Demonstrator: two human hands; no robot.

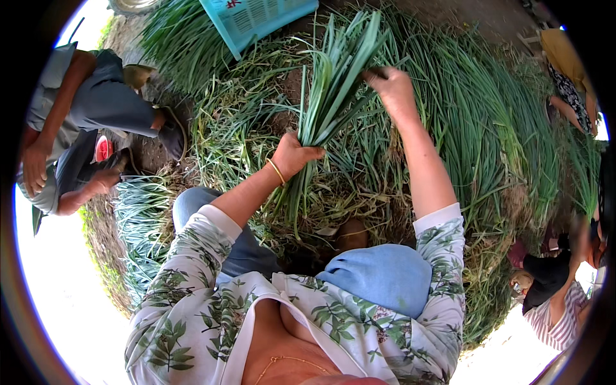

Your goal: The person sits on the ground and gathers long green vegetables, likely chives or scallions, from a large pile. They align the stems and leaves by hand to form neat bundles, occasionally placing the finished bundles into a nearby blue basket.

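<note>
My left hand (299,156) is closed around a bundle of long, flat green leaves (332,96), apparently garlic greens or a similar allium. Their leafy ends fan out upward, and thinner stalks (301,192) hang below the fist. At the right side of the bundle is my right hand (392,91), fingers curled at the leaf edges. Blur there hides whether it pinches a leaf. Beneath both hands, loose stalks and yellowed trimmings (240,139) cover the ground.
A thick heap of greens (481,120) stretches along the right. Beyond the bundle stands a turquoise plastic basket (264,21) beside more greens (187,48). Aligned stalks (142,216) lie at left, near a seated person (110,101). Other people (553,274) sit at the right edge.
</note>
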